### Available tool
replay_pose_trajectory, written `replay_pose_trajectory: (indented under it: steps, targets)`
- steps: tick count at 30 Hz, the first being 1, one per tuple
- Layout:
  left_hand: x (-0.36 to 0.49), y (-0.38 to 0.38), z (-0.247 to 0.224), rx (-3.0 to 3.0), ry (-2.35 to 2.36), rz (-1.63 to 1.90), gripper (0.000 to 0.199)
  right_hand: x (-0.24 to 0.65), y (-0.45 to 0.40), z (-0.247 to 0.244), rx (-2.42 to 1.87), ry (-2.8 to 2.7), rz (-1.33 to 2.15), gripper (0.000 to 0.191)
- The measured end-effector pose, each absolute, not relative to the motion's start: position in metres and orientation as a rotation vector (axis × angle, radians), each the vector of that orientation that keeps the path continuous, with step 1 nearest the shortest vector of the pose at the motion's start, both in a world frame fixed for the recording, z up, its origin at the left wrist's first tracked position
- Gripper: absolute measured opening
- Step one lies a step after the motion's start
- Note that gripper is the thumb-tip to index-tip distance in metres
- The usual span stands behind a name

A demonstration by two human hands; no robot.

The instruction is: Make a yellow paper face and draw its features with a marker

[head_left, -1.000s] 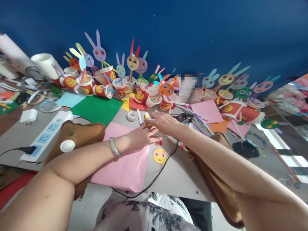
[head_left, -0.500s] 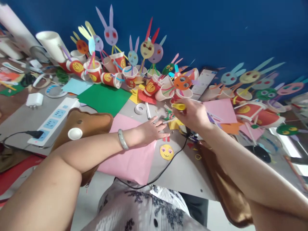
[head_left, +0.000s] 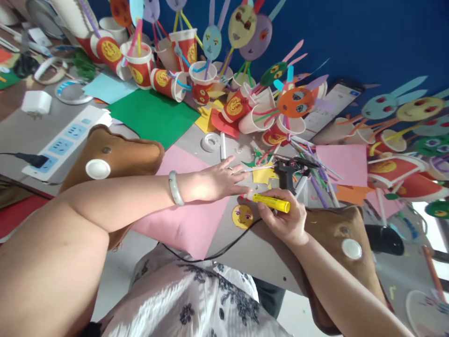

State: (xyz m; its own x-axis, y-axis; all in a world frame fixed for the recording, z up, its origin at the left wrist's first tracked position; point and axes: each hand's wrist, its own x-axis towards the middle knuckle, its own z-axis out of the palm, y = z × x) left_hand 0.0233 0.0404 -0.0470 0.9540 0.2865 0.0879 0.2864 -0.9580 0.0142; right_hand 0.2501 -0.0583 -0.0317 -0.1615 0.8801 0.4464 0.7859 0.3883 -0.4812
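Note:
My right hand [head_left: 286,217] is closed around a yellow marker [head_left: 275,203], which lies level above the table's front part. My left hand [head_left: 219,180] has its fingers spread low over the table, beside the pink sheet [head_left: 196,220]. A thin white stick [head_left: 257,168] shows just past its fingertips. Between the hands, nearer the front edge, lies a yellow paper circle [head_left: 242,216] with a drawn smiling face. A black glue gun [head_left: 286,173] rests behind my right hand, its cable running along the front.
Paper cups [head_left: 201,82] with paper rabbit figures line the blue wall. At the left are a white power strip [head_left: 66,140] and green paper [head_left: 150,114]. Brown cushions [head_left: 129,154] lie under both forearms. A phone [head_left: 331,105] leans behind the cups.
My right hand has come back toward the front edge with the yellow marker, uncovering the glue gun. The view has shifted closer. My left hand stays spread in about the same place.

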Motion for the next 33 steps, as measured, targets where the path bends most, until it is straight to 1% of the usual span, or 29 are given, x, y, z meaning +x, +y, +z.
replay_pose_trajectory:
  steps: [2, 5, 9, 16, 22, 27, 33]
  targets:
    - [0.023, 0.039, -0.047, 3.090, 0.468, 0.182, 0.069, 0.250, -0.058, -0.037, -1.372, -2.003, 0.171, 0.013]
    - [0.022, 0.039, -0.046, 3.099, 0.455, 0.227, 0.067, 0.253, -0.059, -0.044, -1.306, -2.039, 0.170, 0.012]
    - [0.022, 0.039, -0.045, 3.126, 0.445, 0.207, 0.062, 0.256, -0.058, -0.048, -1.283, -2.074, 0.192, 0.014]
    - [0.019, 0.035, -0.034, 3.095, 0.504, 0.111, 0.067, 0.254, -0.056, -0.048, -1.306, -2.128, 0.286, 0.014]
    - [0.011, 0.029, -0.024, 2.987, 0.553, 0.293, 0.060, 0.250, -0.057, -0.045, -1.452, -2.090, 0.377, 0.011]
    - [0.012, 0.027, -0.018, 3.089, 0.593, 0.139, 0.055, 0.245, -0.057, -0.040, -1.472, -2.054, 0.451, 0.012]
    - [0.018, 0.034, -0.023, 3.050, 0.513, 0.093, 0.059, 0.244, -0.056, -0.041, -1.483, -2.062, 0.420, 0.011]
